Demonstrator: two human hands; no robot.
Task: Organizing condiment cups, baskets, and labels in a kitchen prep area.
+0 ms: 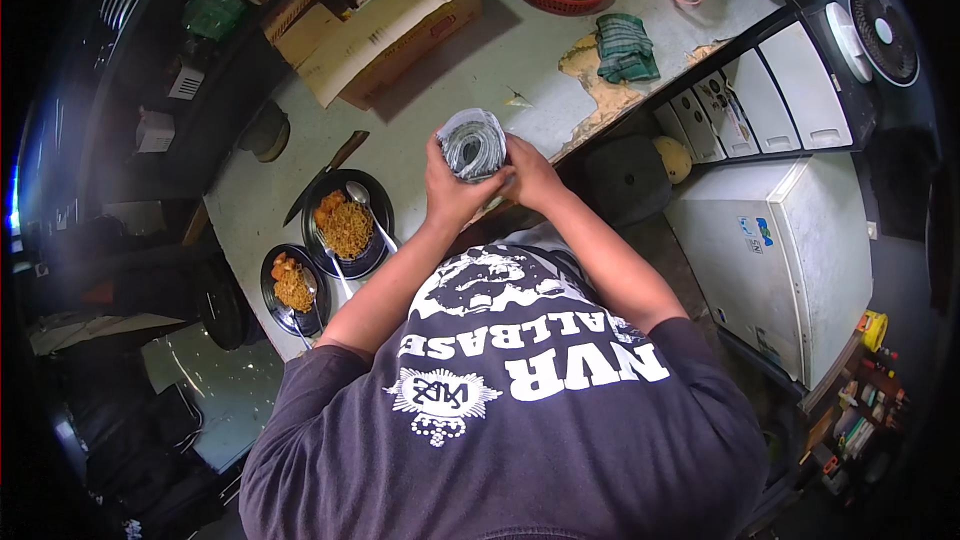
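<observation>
Both my hands hold a thick grey-and-white roll [472, 144], which looks like rolled newspaper, above the table's near edge. Its spiral end faces up towards me. My left hand [450, 195] wraps the left and lower side, while my right hand [531, 171] grips the right side. To the left of my forearm, a black plate [309, 219] carries noodles [349, 231], fried pieces, a spoon [358, 193] and another utensil. A smaller black plate [270, 307] beside it also bears noodles and cutlery. A knife [346, 151] with a wooden handle lies just beyond the larger plate.
An open cardboard box [420, 37] stands at the back of the worn table [480, 82]. Farther right are stacked green and red baskets [564, 6] with a plastic bag, and a folded green cloth [626, 49]. A white fridge [750, 240] and dark stool [628, 176] stand right.
</observation>
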